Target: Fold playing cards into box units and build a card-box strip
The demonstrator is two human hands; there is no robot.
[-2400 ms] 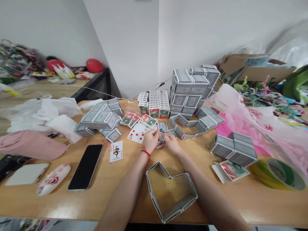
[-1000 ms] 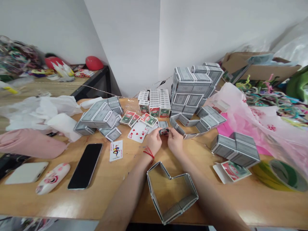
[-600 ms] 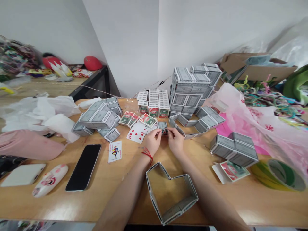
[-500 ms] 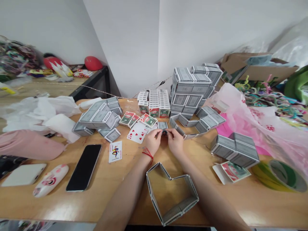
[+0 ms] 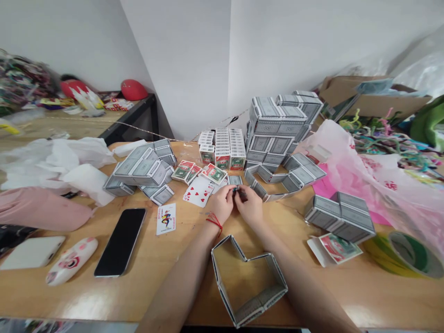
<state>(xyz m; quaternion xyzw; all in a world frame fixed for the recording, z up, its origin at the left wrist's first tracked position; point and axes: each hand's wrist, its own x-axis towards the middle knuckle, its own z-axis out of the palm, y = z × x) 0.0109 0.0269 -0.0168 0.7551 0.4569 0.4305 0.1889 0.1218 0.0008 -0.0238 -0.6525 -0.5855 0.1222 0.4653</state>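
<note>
Close together above the wooden table, my left hand [image 5: 223, 203] and my right hand [image 5: 249, 206] pinch a small dark object [image 5: 237, 188] at their fingertips. Fingers cover most of it, so its kind is unclear. A red string bracelet circles my left wrist. Between my forearms stands a heart-shaped frame [image 5: 256, 305] folded from grey-backed playing cards. Left of my left hand lie fanned heart cards [image 5: 197, 192] and a joker card [image 5: 166, 219]. A grey-backed card piece [image 5: 235, 180] lies just beyond my fingertips. Another card frame [image 5: 274, 177] stands beyond my right hand.
A tall stack of card blocks [image 5: 275, 122] stands behind. Card packs [image 5: 222, 145] are stacked at the back middle. More folded card blocks [image 5: 138, 166] sit left, near a phone [image 5: 120, 243]. Right are another block [image 5: 342, 215], an opened card box [image 5: 338, 248] and a tape roll [image 5: 405, 252].
My fingers have closed in nearer each other around the small dark object, and my right fingers have curled more. The cards and frames have stayed put.
</note>
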